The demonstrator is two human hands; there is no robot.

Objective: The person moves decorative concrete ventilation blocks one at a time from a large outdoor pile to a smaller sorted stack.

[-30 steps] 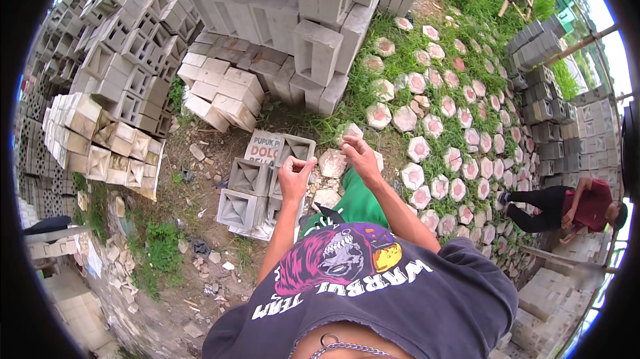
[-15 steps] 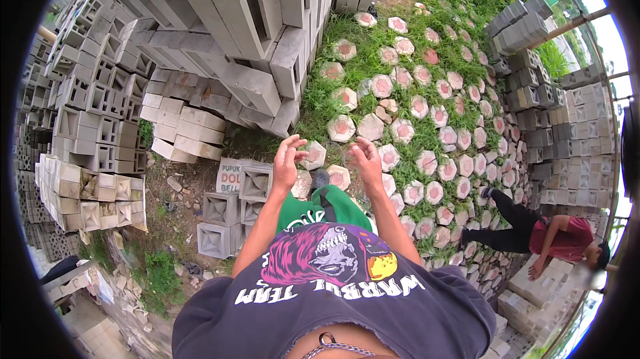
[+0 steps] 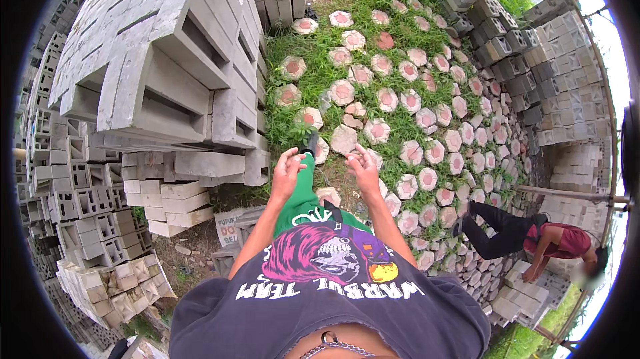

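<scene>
My left hand (image 3: 287, 171) is raised in front of my body with nothing in it, its fingers loosely curled and apart. Level with it, my right hand (image 3: 363, 168) is also bare, fingers bent and spread. Neither touches anything. Below and between them show my green trousers (image 3: 303, 189) and one dark shoe (image 3: 310, 140) on the ground. Closest to the left hand stands a tall stack of grey hollow concrete blocks (image 3: 177, 102). Beneath the right hand lie hexagonal paving stones (image 3: 345, 139) with reddish centres.
Grass (image 3: 313, 52) grows between the pavers. Pale blocks (image 3: 177, 206) and more hollow blocks (image 3: 87, 226) are piled at the left. Block stacks (image 3: 567, 79) line the right side. A person in a red shirt (image 3: 557, 242) bends over blocks (image 3: 520, 302) at the lower right.
I have moved forward along the pavers; the tall block stack is now nearer at my left. My hands stay raised and bare. The person at the right bends with arms lower over the blocks.
</scene>
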